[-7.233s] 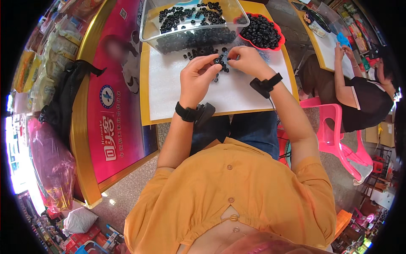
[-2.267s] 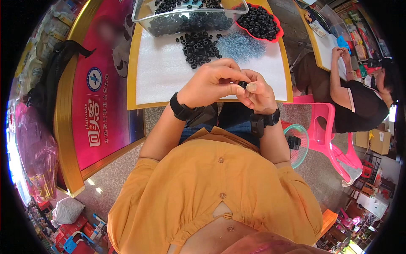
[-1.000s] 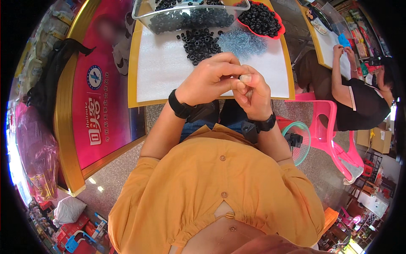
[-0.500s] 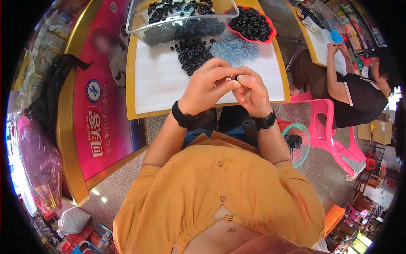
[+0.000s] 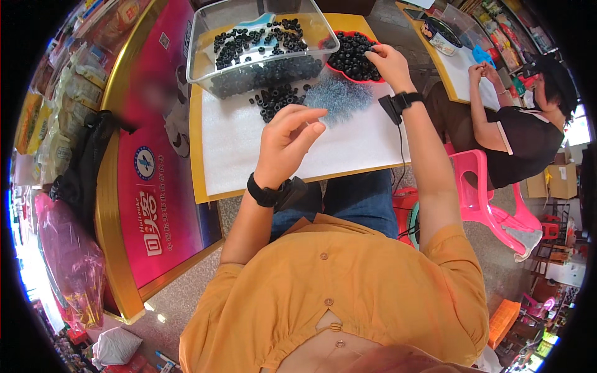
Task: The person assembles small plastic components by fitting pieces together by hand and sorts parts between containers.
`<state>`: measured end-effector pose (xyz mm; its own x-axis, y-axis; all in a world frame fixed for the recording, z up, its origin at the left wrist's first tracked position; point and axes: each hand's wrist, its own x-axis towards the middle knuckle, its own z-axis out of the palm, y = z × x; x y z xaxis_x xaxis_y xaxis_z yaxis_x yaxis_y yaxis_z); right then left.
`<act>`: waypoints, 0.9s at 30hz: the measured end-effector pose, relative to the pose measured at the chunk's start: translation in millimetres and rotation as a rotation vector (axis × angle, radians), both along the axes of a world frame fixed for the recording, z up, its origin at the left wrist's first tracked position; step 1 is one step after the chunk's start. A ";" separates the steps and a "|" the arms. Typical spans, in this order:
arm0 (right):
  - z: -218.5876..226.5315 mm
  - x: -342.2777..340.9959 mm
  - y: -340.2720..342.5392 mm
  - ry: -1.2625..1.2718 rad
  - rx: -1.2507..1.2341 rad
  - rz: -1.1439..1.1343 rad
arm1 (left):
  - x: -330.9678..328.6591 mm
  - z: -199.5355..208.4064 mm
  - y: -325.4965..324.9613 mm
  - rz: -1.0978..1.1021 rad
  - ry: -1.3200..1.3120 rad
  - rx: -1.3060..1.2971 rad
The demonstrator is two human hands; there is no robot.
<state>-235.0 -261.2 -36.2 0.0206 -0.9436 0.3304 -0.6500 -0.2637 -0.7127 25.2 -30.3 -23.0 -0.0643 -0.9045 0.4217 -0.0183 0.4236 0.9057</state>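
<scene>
My right hand (image 5: 392, 67) reaches to the right rim of a red scalloped bowl (image 5: 358, 78), its fingertips drawn together over the small black parts (image 5: 354, 55) inside. What the fingertips hold, if anything, is too small to make out. Above the white work surface (image 5: 249, 158), my left hand (image 5: 287, 140) hangs with thumb and fingers apart and nothing visible between them. Just beyond it lie a loose pile of black ring-shaped parts (image 5: 273, 102) and a heap of tiny bluish clear pieces (image 5: 342, 99).
A clear plastic bin (image 5: 205, 79) with many black parts stands at the table's far left. Left of the table is a pink gold-framed sign board (image 5: 134, 186). To the right, a pink chair (image 5: 476, 168) and another person (image 5: 522, 143) at a second table.
My hands, earlier together around a small black part, have separated. The right one has moved forward and right to the red bowl; the left has come slightly nearer me and opened.
</scene>
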 end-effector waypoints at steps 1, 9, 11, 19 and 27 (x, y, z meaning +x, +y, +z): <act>-1.2 -1.1 -11.9 0.141 -0.025 0.005 | 1.5 -0.3 -0.8 0.005 -0.014 -0.004; -10.8 -14.9 -41.7 0.131 0.083 0.104 | 19.7 4.5 -2.6 0.092 0.052 0.044; -3.2 -5.6 -26.1 0.063 0.059 0.098 | 27.9 1.8 -2.6 0.139 0.073 0.066; 6.1 -0.8 87.1 -0.054 0.170 0.213 | 27.0 -5.7 -14.4 0.134 0.170 0.145; -33.1 23.6 190.8 0.003 -0.036 0.312 | 5.5 -32.0 -20.7 -0.054 0.015 0.416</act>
